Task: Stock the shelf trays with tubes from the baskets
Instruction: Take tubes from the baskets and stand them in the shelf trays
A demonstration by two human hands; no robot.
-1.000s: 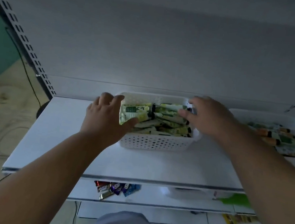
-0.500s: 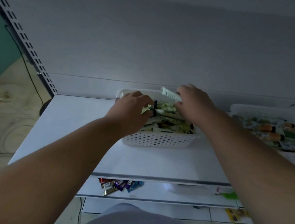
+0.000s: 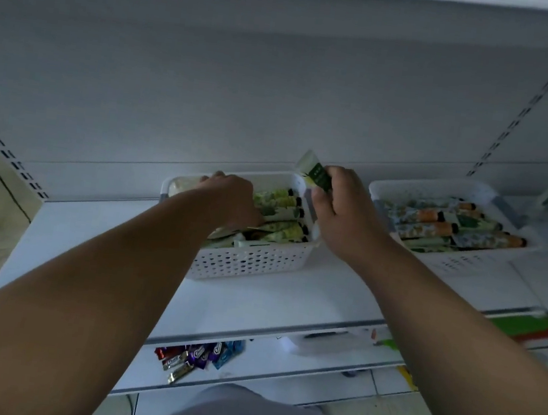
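A white perforated tray (image 3: 252,263) is seen on the white shelf (image 3: 96,237), already packed with green-patterned tubes (image 3: 281,208) laid in rows, black caps toward its right wall. One more green tube (image 3: 316,174) is held above the tray's back right corner, pinched by the curled fingers of the right hand (image 3: 341,208); its crimped end is tilted up and away from the tray. The left hand (image 3: 229,198) is lowered into the tray's left half, onto the tubes there; whether anything is gripped by it cannot be told, since the fingers are hidden behind the hand.

A second white tray (image 3: 385,190) is seen to the right of the first tray, filled with orange-and-green tubes (image 3: 449,229). No basket of supply stock is visible.

Judged progress: well advanced. Both visible trays look near full, with little free space left in the first one. Remaining, as judged: the held tube is to be laid in and the rows tidied.

Below the first tray, on a lower shelf, loose snack packets (image 3: 195,356) are seen.
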